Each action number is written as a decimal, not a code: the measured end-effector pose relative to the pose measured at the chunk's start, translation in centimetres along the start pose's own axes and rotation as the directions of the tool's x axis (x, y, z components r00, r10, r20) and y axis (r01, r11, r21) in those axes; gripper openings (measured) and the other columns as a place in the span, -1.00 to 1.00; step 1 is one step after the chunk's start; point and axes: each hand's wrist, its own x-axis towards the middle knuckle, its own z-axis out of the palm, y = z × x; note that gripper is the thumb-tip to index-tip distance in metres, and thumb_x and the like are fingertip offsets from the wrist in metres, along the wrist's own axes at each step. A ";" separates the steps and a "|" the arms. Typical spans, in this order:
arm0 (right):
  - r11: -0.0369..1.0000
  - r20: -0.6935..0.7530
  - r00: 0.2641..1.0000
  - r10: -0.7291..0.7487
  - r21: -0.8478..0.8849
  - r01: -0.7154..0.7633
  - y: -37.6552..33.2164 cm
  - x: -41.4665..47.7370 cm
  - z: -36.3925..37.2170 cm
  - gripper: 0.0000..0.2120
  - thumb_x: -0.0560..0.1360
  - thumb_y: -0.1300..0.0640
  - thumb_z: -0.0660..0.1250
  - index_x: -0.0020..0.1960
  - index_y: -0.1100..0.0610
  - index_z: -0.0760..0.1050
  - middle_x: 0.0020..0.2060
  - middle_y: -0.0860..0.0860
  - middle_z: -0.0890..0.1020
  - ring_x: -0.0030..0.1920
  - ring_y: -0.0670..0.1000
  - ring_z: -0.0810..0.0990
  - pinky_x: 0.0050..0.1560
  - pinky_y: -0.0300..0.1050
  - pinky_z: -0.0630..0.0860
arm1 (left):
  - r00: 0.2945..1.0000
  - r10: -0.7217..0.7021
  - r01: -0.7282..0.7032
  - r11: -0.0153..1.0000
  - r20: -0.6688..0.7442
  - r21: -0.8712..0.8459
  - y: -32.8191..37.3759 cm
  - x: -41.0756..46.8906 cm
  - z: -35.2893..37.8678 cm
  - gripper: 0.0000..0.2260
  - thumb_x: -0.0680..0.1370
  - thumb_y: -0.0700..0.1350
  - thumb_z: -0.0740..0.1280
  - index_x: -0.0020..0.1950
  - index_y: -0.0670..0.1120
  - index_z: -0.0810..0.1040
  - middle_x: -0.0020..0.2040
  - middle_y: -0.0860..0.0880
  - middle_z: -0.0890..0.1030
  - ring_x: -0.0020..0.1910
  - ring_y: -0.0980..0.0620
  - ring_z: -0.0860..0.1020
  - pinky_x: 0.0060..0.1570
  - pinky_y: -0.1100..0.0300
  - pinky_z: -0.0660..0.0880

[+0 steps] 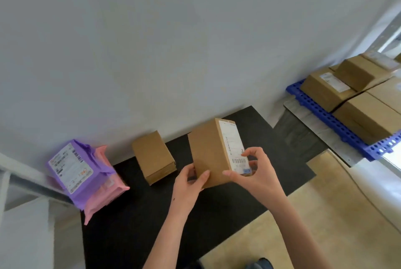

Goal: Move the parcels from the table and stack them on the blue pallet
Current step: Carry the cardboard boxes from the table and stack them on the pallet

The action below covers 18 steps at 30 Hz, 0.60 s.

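A brown cardboard parcel [209, 151] with a white shipping label is held above the black table [152, 214]. My left hand [189, 184] grips its lower left corner. My right hand [253, 171] holds its labelled right side, thumb on the barcode. A smaller plain brown parcel [153, 157] lies on the table near the wall. At the table's left edge sits a purple mailer bag [74, 171] on top of a pink mailer bag [104, 190]. The blue pallet [338, 126] at the right carries several brown boxes [366, 117].
A pale wall runs behind the table. A grey metal sheet [312, 121] lies under the pallet. Beige floor [325, 214] shows between the table and the pallet. A grey ledge [23, 182] is at the far left.
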 end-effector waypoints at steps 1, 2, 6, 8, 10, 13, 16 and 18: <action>1.000 -0.017 1.000 -0.006 -0.009 0.006 0.7 -0.4 -0.8 -0.41 0.23 -0.11 0.59 0.08 -0.11 0.30 0.09 -0.17 0.40 0.10 -0.05 0.46 -0.11 -0.18 0.57 | 1.000 -0.009 0.008 0.999 0.016 0.034 0.0 -0.1 0.8 -0.60 0.43 0.02 0.44 0.22 0.11 0.41 0.06 0.18 0.51 0.01 0.17 0.55 0.03 0.14 0.58; 1.000 -0.031 0.999 -0.021 -0.016 0.021 1.4 -0.8 -1.7 -0.39 0.22 -0.12 0.59 0.09 -0.12 0.29 0.09 -0.18 0.40 0.10 -0.06 0.45 -0.08 -0.15 0.59 | 0.999 -0.019 0.017 0.998 0.029 0.063 0.1 -0.3 1.8 -0.57 0.43 0.01 0.44 0.25 0.09 0.41 0.05 0.17 0.51 0.02 0.16 0.54 0.10 0.05 0.56; 0.991 -0.068 0.990 -0.126 -0.059 0.122 4.3 -1.7 -5.8 -0.35 0.18 -0.19 0.58 0.08 -0.20 0.24 0.08 -0.29 0.36 0.13 -0.14 0.40 -0.09 -0.21 0.57 | 0.995 -0.032 0.019 0.992 0.097 0.129 1.1 -1.4 6.3 -0.40 0.39 0.04 0.48 0.38 0.02 0.37 0.12 0.13 0.51 0.03 0.17 0.53 0.20 -0.07 0.49; 0.985 -0.080 0.983 -0.166 -0.071 0.160 5.8 -2.1 -8.1 -0.33 0.16 -0.24 0.55 0.10 -0.25 0.21 0.08 -0.36 0.33 0.14 -0.20 0.36 -0.10 -0.27 0.53 | 0.990 -0.038 0.020 0.991 0.133 0.129 1.7 -1.9 9.0 -0.36 0.37 0.05 0.49 0.39 0.02 0.35 0.17 0.10 0.52 0.06 0.14 0.52 0.22 -0.08 0.47; 0.979 -0.099 0.976 -0.194 -0.080 0.187 7.7 -2.5 -10.9 -0.33 0.17 -0.23 0.54 0.09 -0.28 0.19 0.09 -0.35 0.32 0.15 -0.20 0.33 -0.06 -0.28 0.49 | 0.988 -0.036 0.015 0.991 0.153 0.135 2.1 -2.7 12.3 -0.34 0.35 0.07 0.50 0.39 0.01 0.35 0.20 0.08 0.52 0.08 0.12 0.52 0.22 -0.08 0.47; 0.974 -0.143 0.967 -0.209 -0.117 0.193 11.1 -3.4 -16.0 -0.37 0.17 -0.18 0.56 0.06 -0.23 0.23 0.10 -0.28 0.35 0.14 -0.17 0.35 -0.06 -0.32 0.40 | 0.982 -0.041 0.012 0.988 0.186 0.153 2.1 -4.6 18.1 -0.33 0.35 0.07 0.50 0.40 0.00 0.34 0.12 0.14 0.51 0.05 0.15 0.53 0.18 -0.02 0.51; 0.978 -0.194 0.963 -0.189 -0.121 0.168 15.1 -4.6 -21.4 -0.38 0.15 -0.19 0.57 0.05 -0.20 0.27 0.12 -0.28 0.39 0.14 -0.24 0.36 -0.08 -0.36 0.35 | 0.970 -0.074 0.044 0.990 0.231 0.133 1.2 -6.7 24.3 -0.33 0.36 0.06 0.50 0.41 -0.01 0.32 0.11 0.13 0.50 0.11 0.10 0.53 0.19 0.00 0.50; 0.978 -0.182 0.966 -0.184 -0.131 0.162 17.4 -5.2 -24.8 -0.42 0.16 -0.21 0.54 0.04 -0.23 0.29 0.15 -0.31 0.37 0.17 -0.25 0.34 -0.03 -0.37 0.33 | 0.969 -0.085 0.051 0.988 0.232 0.149 0.5 -7.6 28.3 -0.37 0.38 0.03 0.50 0.39 -0.01 0.33 0.14 0.11 0.50 0.16 0.06 0.51 0.21 -0.01 0.49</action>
